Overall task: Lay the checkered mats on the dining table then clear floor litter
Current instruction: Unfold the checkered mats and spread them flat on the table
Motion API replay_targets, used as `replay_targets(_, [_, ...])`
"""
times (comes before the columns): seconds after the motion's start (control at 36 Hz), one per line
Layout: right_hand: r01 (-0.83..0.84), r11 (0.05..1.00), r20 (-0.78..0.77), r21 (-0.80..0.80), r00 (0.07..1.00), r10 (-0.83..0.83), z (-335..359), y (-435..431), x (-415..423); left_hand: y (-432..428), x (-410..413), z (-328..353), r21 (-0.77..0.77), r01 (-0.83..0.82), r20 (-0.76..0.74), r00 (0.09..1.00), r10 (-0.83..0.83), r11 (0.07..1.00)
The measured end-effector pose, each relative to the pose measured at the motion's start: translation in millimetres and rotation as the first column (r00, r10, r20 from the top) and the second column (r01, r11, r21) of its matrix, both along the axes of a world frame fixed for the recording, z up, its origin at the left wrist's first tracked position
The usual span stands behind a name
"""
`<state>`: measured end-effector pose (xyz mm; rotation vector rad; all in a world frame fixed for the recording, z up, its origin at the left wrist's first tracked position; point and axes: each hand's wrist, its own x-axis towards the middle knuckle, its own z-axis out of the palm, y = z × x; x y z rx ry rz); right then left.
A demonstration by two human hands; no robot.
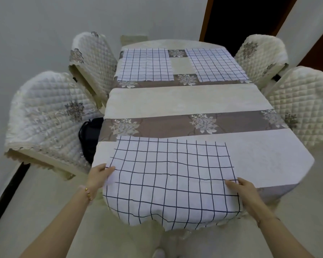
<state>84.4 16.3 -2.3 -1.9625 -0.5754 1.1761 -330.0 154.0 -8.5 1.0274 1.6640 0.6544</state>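
Near checkered mat point(172, 175) lay at the near edge of the dining table point(185, 101), its far part flat on the cloth and its near part drooping over the edge. Left hand point(100, 176) pinched its left edge, thumb on top; right hand point(245, 192) gripped its right edge. Far-left mat point(145, 65) and far-right mat point(217, 65) lay flat by the far corners. Black bag point(90, 136) sat just off the table's left edge.

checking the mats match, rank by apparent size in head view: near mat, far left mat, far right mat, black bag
near mat, though nearness inflates it
far left mat and far right mat: alike, tied
black bag, partly hidden
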Motion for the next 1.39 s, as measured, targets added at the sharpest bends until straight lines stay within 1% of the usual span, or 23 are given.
replay_targets(0.06, [-0.041,0.999,0.043,-0.003,0.998,0.041,1.8,-8.0,-2.4,-10.2,6.1,1.9,0.103,0.0,-0.087,0.996,0.009,0.995])
replay_targets(0.08, [-0.061,0.998,0.063,-0.01,0.996,0.062,3.6,-12.7,-3.3,-15.2,8.1,4.0,0.142,-0.003,-0.098,0.995,0.017,0.99])
replay_targets(0.19, [-0.077,0.997,0.145,0.004,0.987,0.075,6.7,-33.5,0.3,-27.3,15.3,16.9,0.244,-0.005,-0.048,0.999,0.017,0.97])
replay_targets(0.31, [0.038,0.991,0.162,0.126,0.985,-0.058,14.5,-59.6,10.5,-39.0,40.2,42.3,0.37,0.075,-0.063,0.996,-0.055,0.926])
replay_targets(0.39, [0.137,0.972,0.157,0.19,0.973,-0.168,27.6,-83.5,22.3,-48.8,69.4,61.8,0.461,0.175,-0.081,0.985,-0.154,0.87])
replay_targets(0.47, [0.224,0.94,0.198,0.256,0.94,-0.278,42.9,-107.6,40.7,-51.3,100.8,77.1,0.511,0.222,-0.02,0.969,-0.246,0.831])
replay_targets(0.64, [0.451,0.837,0.192,0.311,0.832,-0.52,68.0,-180.0,78.8,-72.8,185.6,97.9,0.522,0.365,0.103,0.87,-0.482,0.771])
replay_targets(0.69, [0.517,0.793,0.189,0.321,0.786,-0.589,71.6,-210.8,89.2,-88.6,219.0,99.4,0.513,0.415,0.116,0.834,-0.539,0.752])
replay_targets(0.83, [0.665,0.68,0.119,0.307,0.683,-0.721,53.8,-292.5,118.5,-132.3,302.1,85.7,0.451,0.611,0.095,0.692,-0.715,0.651])
replay_targets(0.92, [0.74,0.627,0.083,0.244,0.628,-0.774,30.1,-341.1,134.1,-164.1,349.5,69.5,0.365,0.752,0.038,0.577,-0.816,0.549])
replay_targets(1.0, [0.799,0.575,0.068,0.178,0.573,-0.817,6.2,-384.0,148.2,-194.1,394.0,44.0,0.323,0.822,-0.044,0.508,-0.86,0.469])
replay_targets(1.08, [0.831,0.543,0.079,0.117,0.538,-0.84,-12.1,-420.8,165.6,-225.0,437.8,23.2,0.267,0.856,-0.064,0.475,-0.878,0.443])
replay_targets(1.19, [0.855,0.514,0.09,0.067,0.507,-0.857,-20.8,-457.0,200.0,-248.4,496.8,9.1,0.231,0.883,-0.092,0.438,-0.894,0.409])
replay_targets(1.28, [0.87,0.49,0.108,0.058,0.483,-0.869,-18.4,-473.0,232.5,-257.3,540.6,14.1,0.24,0.889,-0.098,0.422,-0.901,0.39])
replay_targets(1.39, [0.869,0.492,0.121,0.054,0.484,-0.867,-12.7,-478.8,289.9,-255.9,602.8,27.9,0.267,0.887,-0.089,0.411,-0.907,0.376])
